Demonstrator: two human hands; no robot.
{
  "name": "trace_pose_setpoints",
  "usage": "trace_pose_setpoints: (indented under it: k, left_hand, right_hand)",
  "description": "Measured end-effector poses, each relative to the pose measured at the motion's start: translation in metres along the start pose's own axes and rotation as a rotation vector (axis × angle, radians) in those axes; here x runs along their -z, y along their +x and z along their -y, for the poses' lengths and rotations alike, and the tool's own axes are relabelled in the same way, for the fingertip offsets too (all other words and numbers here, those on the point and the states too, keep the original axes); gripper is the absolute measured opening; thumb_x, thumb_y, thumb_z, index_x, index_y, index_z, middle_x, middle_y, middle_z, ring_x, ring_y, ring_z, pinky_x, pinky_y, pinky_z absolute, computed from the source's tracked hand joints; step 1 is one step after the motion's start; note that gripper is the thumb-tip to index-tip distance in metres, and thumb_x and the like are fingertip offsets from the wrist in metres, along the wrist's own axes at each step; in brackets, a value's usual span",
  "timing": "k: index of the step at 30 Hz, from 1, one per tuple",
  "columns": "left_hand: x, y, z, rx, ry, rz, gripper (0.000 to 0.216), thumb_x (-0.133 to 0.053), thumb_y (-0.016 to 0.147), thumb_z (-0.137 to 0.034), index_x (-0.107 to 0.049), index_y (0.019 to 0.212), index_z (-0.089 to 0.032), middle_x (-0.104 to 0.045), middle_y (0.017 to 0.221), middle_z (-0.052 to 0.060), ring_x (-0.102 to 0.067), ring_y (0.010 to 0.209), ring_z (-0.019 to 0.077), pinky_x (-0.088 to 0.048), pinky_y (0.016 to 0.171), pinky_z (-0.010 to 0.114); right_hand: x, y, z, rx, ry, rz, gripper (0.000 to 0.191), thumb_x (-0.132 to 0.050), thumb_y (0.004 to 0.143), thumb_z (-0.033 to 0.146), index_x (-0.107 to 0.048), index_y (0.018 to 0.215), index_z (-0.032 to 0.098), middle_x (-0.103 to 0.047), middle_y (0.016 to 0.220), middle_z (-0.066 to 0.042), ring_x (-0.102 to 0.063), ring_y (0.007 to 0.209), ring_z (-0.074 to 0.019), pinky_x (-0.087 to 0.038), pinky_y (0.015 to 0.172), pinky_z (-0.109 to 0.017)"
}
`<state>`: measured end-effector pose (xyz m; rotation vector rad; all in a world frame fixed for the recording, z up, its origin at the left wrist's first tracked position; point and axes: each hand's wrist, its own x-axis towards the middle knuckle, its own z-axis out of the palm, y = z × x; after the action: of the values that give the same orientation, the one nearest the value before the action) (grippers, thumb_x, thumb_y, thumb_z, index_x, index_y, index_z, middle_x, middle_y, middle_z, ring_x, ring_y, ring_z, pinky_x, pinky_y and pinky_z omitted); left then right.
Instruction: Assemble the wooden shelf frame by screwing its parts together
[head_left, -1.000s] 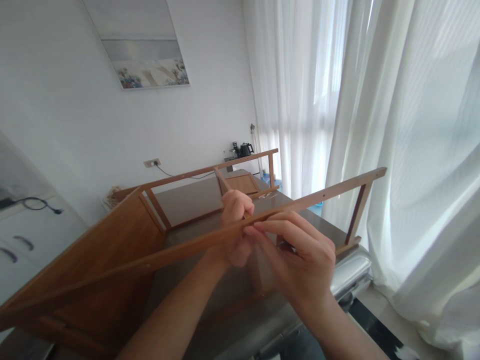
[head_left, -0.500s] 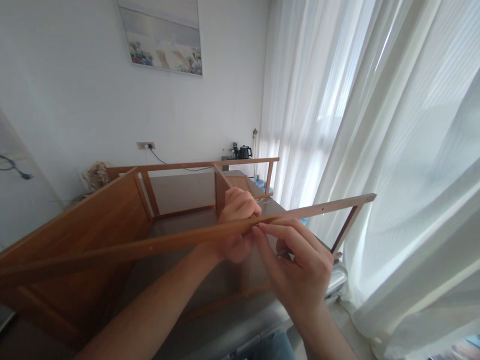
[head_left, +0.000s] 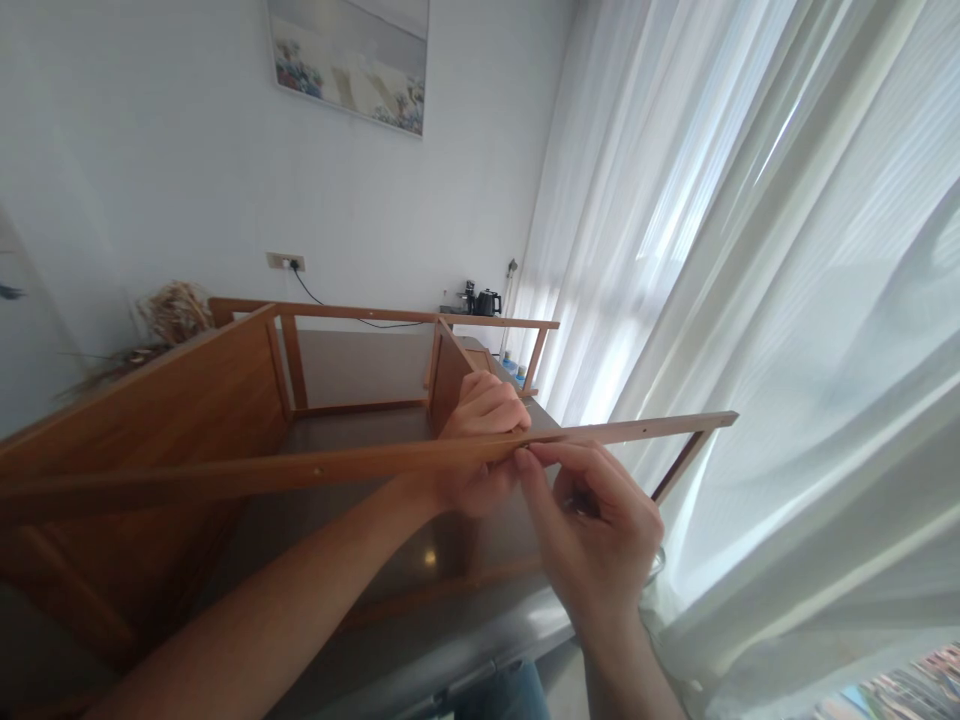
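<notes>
A half-built wooden shelf frame (head_left: 150, 420) lies on its side on a dark grey table (head_left: 450, 640). Its near rail (head_left: 300, 470) runs across the view in front of me. My left hand (head_left: 480, 440) is curled round the middle of that rail, next to an upright wooden divider panel (head_left: 448, 380). My right hand (head_left: 592, 530) meets it from the right, thumb and forefinger pinched together against the rail's near face beside the left fingers. What the pinch holds is hidden or too small to name.
White curtains (head_left: 750, 300) hang close on the right, over a bright window. A white wall behind carries a picture (head_left: 352, 60) and a power socket (head_left: 285, 262). A black kettle (head_left: 487, 300) stands on a far counter. Dried plants (head_left: 165, 310) sit at the table's back left.
The view has swung upward and to the right, so the frame looks more level. Both hands stay at the same spot on the rail, the right fingers drawing closer into a pinch.
</notes>
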<state>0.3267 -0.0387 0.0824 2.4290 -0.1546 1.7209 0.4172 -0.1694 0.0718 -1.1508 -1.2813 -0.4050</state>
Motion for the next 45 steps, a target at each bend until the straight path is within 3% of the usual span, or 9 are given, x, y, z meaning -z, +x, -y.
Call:
trace_pose_setpoints:
  k: [10,15,22,33,39,45]
  left_hand:
    - [-0.002,-0.002,0.004,-0.008,0.010,-0.008,0.045,-0.031,0.100,-0.059,-0.047,0.077,-0.023,-0.050,0.072,0.004,-0.048,0.073,0.0234,-0.040,0.081,0.048]
    - [-0.003,-0.002,0.005,-0.021,-0.015,-0.008,0.034,-0.040,0.096,-0.053,-0.046,0.079,-0.023,-0.051,0.074,0.004,-0.048,0.074,0.0235,-0.040,0.083,0.049]
    - [-0.002,-0.001,0.003,-0.023,-0.018,-0.006,0.015,-0.047,0.087,-0.035,-0.042,0.080,-0.023,-0.051,0.075,0.003,-0.048,0.074,0.0236,-0.038,0.081,0.047]
    - [-0.002,-0.002,0.002,-0.001,0.005,-0.011,0.030,-0.040,0.095,-0.049,-0.040,0.078,-0.024,-0.046,0.073,0.003,-0.044,0.075,0.0250,-0.038,0.079,0.048]
    - [-0.005,-0.003,0.003,-0.003,0.008,-0.048,0.040,-0.034,0.098,-0.059,-0.041,0.079,-0.024,-0.044,0.073,0.003,-0.043,0.073,0.0237,-0.038,0.079,0.048]
    - [-0.006,-0.005,0.006,-0.009,-0.005,0.007,0.043,-0.032,0.100,-0.061,-0.042,0.081,-0.023,-0.047,0.079,0.004,-0.044,0.078,0.0238,-0.038,0.083,0.050]
  right_hand:
    - [-0.006,0.005,0.002,0.089,-0.129,-0.093,0.009,-0.075,0.080,0.015,-0.069,0.080,0.022,-0.060,0.064,0.005,-0.044,0.047,-0.0089,-0.040,0.045,-0.024]
    - [0.002,0.000,0.001,0.033,-0.073,-0.070,0.015,-0.079,0.078,0.015,-0.066,0.080,0.023,-0.050,0.060,0.008,-0.042,0.047,-0.0085,-0.035,0.043,-0.023]
    - [0.009,-0.011,0.001,-0.125,0.096,-0.074,0.009,-0.078,0.083,0.018,-0.070,0.087,0.021,-0.061,0.072,0.002,-0.055,0.058,-0.0113,-0.039,0.047,-0.023]
    - [0.001,-0.008,-0.004,-0.160,0.040,-0.075,0.008,-0.079,0.083,0.023,-0.071,0.084,0.020,-0.053,0.060,0.006,-0.044,0.047,-0.0087,-0.033,0.044,-0.023]
    - [-0.001,-0.007,-0.003,-0.120,0.039,-0.056,0.007,-0.079,0.082,0.019,-0.072,0.084,0.021,-0.057,0.065,0.005,-0.045,0.050,-0.0085,-0.034,0.047,-0.024]
    - [-0.003,-0.006,-0.007,-0.116,0.050,-0.062,0.008,-0.077,0.084,0.016,-0.073,0.087,0.022,-0.065,0.073,0.003,-0.049,0.053,-0.0092,-0.038,0.049,-0.024]
